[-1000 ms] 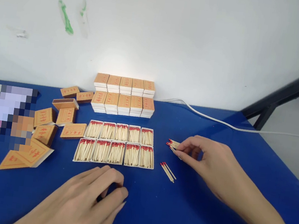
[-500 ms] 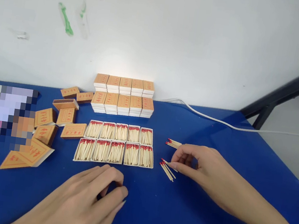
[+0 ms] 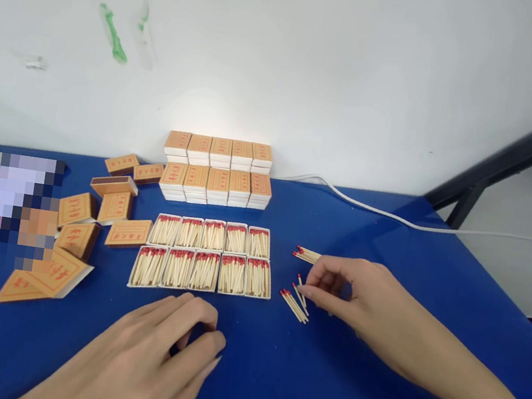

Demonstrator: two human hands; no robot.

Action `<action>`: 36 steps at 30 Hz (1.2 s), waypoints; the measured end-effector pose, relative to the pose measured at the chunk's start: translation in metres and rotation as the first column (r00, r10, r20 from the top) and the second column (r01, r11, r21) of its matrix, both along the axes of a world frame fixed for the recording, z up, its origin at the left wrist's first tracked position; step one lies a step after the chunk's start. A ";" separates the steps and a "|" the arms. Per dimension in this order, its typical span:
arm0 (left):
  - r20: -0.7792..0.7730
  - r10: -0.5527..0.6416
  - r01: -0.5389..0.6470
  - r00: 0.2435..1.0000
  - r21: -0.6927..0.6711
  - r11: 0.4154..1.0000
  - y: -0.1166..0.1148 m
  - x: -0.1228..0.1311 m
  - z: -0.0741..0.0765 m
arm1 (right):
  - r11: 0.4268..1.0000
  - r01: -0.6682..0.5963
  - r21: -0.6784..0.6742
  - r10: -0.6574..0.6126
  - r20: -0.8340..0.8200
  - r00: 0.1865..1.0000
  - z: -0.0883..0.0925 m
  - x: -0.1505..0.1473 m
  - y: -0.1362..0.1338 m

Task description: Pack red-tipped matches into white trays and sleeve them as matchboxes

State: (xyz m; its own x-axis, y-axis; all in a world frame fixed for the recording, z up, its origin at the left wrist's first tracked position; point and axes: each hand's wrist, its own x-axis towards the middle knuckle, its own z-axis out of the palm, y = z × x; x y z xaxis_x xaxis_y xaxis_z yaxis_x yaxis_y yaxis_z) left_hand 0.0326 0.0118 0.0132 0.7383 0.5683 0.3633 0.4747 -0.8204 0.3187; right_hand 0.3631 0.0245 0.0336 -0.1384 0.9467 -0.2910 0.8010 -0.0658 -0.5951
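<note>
My right hand [image 3: 349, 290] is closed, thumb and forefinger pinched at a match [image 3: 299, 279] among a few loose red-headed matches [image 3: 293, 306] on the blue table. The thumb covers part of the sticks. Behind those fingers lies a second small bunch of matches [image 3: 305, 254], partly hidden. My left hand [image 3: 160, 350] rests on the table with loosely bent fingers and nothing visible in them. Just beyond it stand two rows of white matchbox trays [image 3: 269, 286], each filled with matches, heads pointing away from me.
Closed matchboxes [image 3: 219, 183] are stacked in two rows near the wall. Several orange matchbox sleeves [image 3: 128, 233] lie scattered on the left. A white cable [image 3: 369, 205] crosses the back of the blue table [image 3: 347, 396]. A dark metal bar [image 3: 514, 158] slants up on the right.
The loose matches by my right fingertips have spread apart a little, and one head now sticks up higher beside the thumb. My left hand stays in place; the view has shifted slightly.
</note>
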 end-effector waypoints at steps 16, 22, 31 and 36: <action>-0.001 -0.015 0.015 1.000 0.000 1.000 -0.001 -0.005 -0.003 | 0.999 -0.004 0.052 0.007 -0.062 0.998 0.001 -0.002 -0.001; -0.072 -0.020 0.017 0.997 -0.031 0.999 -0.001 -0.005 -0.004 | 0.999 0.017 -0.045 -0.022 -0.116 0.993 0.002 -0.008 -0.005; -0.070 -0.023 0.020 0.997 -0.031 0.999 -0.001 -0.008 -0.003 | 1.000 0.007 0.007 -0.007 -0.041 0.999 0.002 -0.018 -0.014; -0.071 -0.037 0.035 0.997 -0.022 0.999 0.000 -0.008 -0.004 | 0.997 -0.056 0.052 0.056 0.012 0.998 0.002 -0.013 -0.019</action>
